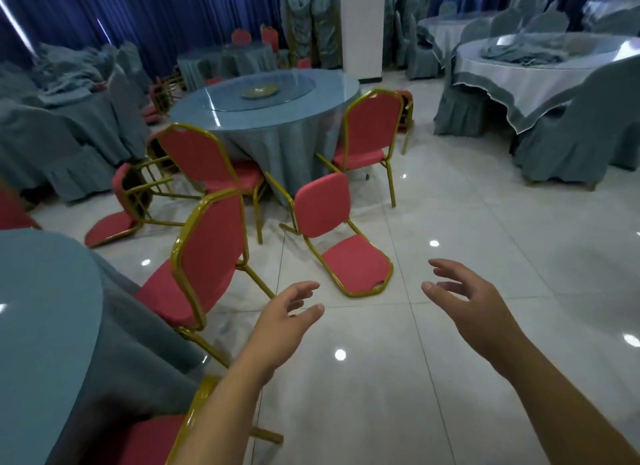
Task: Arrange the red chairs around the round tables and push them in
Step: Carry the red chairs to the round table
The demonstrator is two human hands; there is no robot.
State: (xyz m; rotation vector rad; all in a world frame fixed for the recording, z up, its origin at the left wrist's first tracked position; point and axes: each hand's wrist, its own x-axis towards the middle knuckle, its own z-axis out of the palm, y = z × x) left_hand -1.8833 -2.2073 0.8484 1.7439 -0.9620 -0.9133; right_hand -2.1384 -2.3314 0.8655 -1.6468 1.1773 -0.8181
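Fingers (304, 288) spread wide, nothing held: left hand (289, 314) and right hand (465, 302) reach up-frame, probably spaced to grab the toppled red chair (325, 208) at centre frame. It lies on its back, backrest (356, 262) flat on the floor (450, 360), long axis running upper left to lower right, legs (278, 194) pointing at the round table (277, 125).

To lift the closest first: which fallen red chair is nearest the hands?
The chair just ahead of the left hand and right hand; the other fallen chair lies far left.
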